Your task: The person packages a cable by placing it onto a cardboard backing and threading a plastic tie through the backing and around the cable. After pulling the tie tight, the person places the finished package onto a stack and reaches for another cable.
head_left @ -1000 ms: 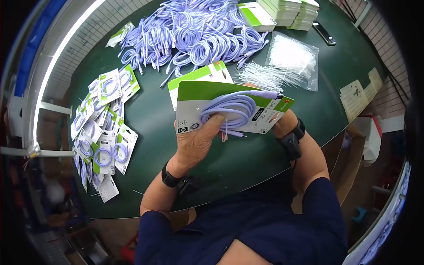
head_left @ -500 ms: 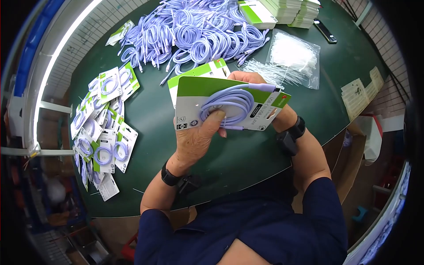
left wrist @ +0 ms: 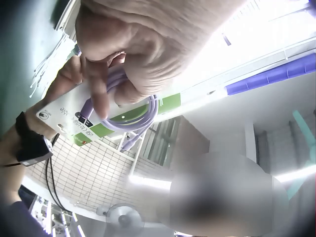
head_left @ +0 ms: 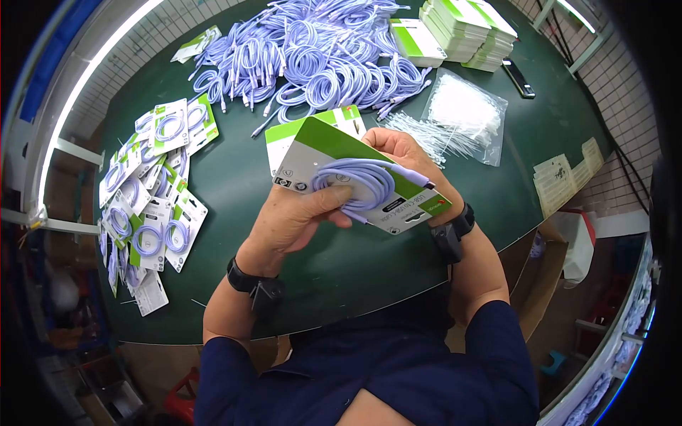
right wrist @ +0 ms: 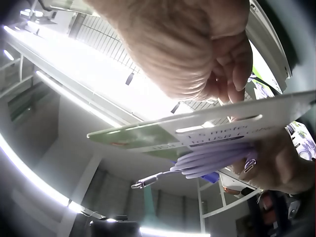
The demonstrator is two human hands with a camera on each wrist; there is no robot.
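Note:
My left hand (head_left: 288,216) grips a green-and-white packaging card (head_left: 312,142), its thumb pressing a coiled lilac USB cable (head_left: 359,181) against the printed front. The card is tilted, and one cable plug points to the right, towards its hanging slot. Behind the card's upper edge, my right hand (head_left: 401,149) has its fingers bent in close together. In the right wrist view those curled fingers (right wrist: 239,66) are right at the card's back; I cannot tell what they pinch. Another green-and-white card (head_left: 284,135) shows behind the held one.
A big heap of coiled lilac cables (head_left: 320,57) covers the table's far side. Carded cables (head_left: 145,192) are piled at left. White cable ties (head_left: 426,135) lie beside a plastic bag (head_left: 465,106) of more. Stacked cards (head_left: 469,32) and a black phone (head_left: 518,78) sit at far right.
The held card has turned so its right end dips lower. My right hand's fingers, mostly hidden behind the card at first, have come into sight above its edge. The whole head view has shifted slightly.

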